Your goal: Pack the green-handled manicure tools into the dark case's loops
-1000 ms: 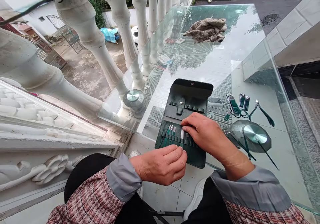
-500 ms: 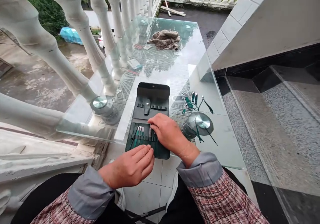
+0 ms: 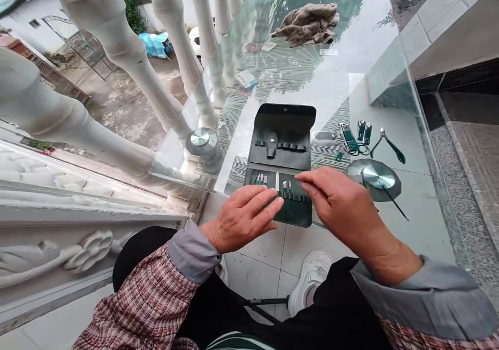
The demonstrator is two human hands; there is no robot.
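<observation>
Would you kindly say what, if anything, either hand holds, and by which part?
Nothing shows held in the right hand; whether the left hand grips the case cannot be told.

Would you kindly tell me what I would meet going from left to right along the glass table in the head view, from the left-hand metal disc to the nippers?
Left-hand metal disc → open black case → large nail clipper → two small nail clippers → nippers.

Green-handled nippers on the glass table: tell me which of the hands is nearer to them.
Right. The right hand is left of the nippers and nearer the wearer, by the right edge of the open case; the left hand is farther left, by the case's lower left.
</observation>
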